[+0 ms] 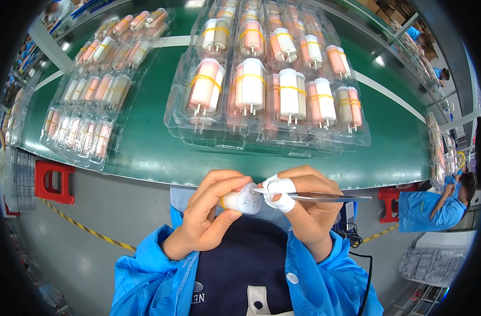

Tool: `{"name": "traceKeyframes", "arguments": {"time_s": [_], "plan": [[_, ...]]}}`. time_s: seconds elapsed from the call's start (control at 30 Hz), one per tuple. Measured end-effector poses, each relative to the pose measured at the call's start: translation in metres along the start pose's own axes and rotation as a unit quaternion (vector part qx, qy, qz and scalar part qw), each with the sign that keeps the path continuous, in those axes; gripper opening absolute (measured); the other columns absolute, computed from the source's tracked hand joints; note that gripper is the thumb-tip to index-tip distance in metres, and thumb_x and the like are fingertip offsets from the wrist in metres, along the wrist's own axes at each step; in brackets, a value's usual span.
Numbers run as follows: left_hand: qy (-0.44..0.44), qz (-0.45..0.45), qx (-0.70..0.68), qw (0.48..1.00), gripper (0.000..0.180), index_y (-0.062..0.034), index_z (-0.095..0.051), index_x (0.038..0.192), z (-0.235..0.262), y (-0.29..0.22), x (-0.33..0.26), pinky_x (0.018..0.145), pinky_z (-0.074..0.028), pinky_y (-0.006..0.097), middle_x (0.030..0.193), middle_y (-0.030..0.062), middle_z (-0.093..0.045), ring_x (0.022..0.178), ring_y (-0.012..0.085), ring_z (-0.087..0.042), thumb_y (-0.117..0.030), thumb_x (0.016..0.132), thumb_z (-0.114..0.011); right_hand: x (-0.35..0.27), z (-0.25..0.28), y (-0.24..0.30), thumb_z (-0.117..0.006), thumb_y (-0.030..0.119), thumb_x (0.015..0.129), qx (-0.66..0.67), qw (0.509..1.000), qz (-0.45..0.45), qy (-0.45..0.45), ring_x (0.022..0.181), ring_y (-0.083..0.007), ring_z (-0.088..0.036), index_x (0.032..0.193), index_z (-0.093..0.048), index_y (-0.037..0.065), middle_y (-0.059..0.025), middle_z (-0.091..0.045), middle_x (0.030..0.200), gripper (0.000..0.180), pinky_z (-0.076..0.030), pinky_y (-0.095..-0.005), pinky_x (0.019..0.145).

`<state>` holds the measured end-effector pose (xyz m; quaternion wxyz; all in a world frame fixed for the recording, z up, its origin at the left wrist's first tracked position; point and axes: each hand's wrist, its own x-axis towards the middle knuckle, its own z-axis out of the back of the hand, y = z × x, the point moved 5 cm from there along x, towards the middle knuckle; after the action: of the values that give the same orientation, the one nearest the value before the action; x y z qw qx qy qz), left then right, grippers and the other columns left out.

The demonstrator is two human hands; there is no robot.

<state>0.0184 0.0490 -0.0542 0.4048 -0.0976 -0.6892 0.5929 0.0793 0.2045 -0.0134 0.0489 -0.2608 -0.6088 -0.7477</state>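
My left hand (206,213) is closed around a small cylinder bundle (246,202), which has a white body, a yellow band and a translucent cap end turned to the right. In my right hand (311,203) is a pair of metal tweezers (332,197), gripped between thumb and forefinger, both wrapped in white finger covers. The tweezers' tip reaches the cap end of the bundle; whether it touches is too small to tell. Both hands are just off the near edge of the green worktable (145,158).
Stacked clear plastic trays (227,141) hold several banded pink, white and grey cylinders with pins. More filled trays (74,150) lie at the left. A red stool (54,181) stands on each side. A co-worker in blue (422,210) sits at far right. A black cable (369,279) hangs nearby.
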Motion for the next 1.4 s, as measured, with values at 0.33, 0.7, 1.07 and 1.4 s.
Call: {"name": "traceKeyframes", "arguments": {"time_s": [0.33, 0.7, 1.07, 1.4], "plan": [[0.027, -0.058, 0.129, 0.99, 0.038, 0.0079, -0.057, 0.113, 0.002, -0.006, 0.001, 0.079, -0.045, 0.036, 0.108, 0.0199, -0.056, 0.091, 0.0303, -0.055, -0.008, 0.079, -0.064, 0.011, -0.004, 0.007, -0.064, -0.002, 0.077, -0.038, 0.996, -0.045, 0.063, 0.067, -0.0179, -0.064, 0.086, -0.066, -0.001, -0.0129, -0.064, 0.077, 0.009, -0.05, -0.0264, 0.057], [-0.007, 0.006, -0.028, 1.0, 0.04, 0.0092, -0.051, 0.119, 0.004, -0.001, 0.003, 0.087, -0.044, 0.035, 0.113, 0.0207, -0.053, 0.101, 0.027, -0.055, -0.016, 0.088, -0.058, 0.01, 0.005, -0.003, -0.063, -0.004, 0.078, 0.146, 0.984, -0.097, 0.012, 0.078, -0.0191, -0.065, 0.091, -0.065, -0.004, -0.0143, -0.064, 0.084, 0.013, -0.051, -0.0287, 0.069], [-0.004, 0.074, -0.196, 0.978, 0.04, 0.0058, -0.04, 0.127, 0.0, 0.003, -0.002, 0.098, -0.041, 0.038, 0.126, 0.0241, -0.047, 0.115, 0.0253, -0.05, -0.015, 0.094, -0.05, -0.013, -0.004, 0.001, -0.069, -0.006, 0.074, 0.169, 0.984, -0.051, 0.006, 0.075, -0.0194, -0.065, 0.094, -0.064, -0.004, -0.0171, -0.065, 0.088, 0.021, -0.053, -0.0284, 0.066], [-0.001, 0.035, -0.286, 0.957, 0.044, -0.0016, -0.033, 0.122, -0.004, 0.007, -0.002, 0.097, -0.042, 0.039, 0.128, 0.0255, -0.043, 0.114, 0.0255, -0.051, -0.003, 0.087, -0.059, -0.014, 0.0, -0.008, -0.063, -0.003, 0.08, 0.208, 0.974, -0.074, -0.054, 0.082, -0.0213, -0.064, 0.094, -0.063, -0.004, -0.0167, -0.064, 0.091, 0.014, -0.052, -0.0304, 0.072]]}}
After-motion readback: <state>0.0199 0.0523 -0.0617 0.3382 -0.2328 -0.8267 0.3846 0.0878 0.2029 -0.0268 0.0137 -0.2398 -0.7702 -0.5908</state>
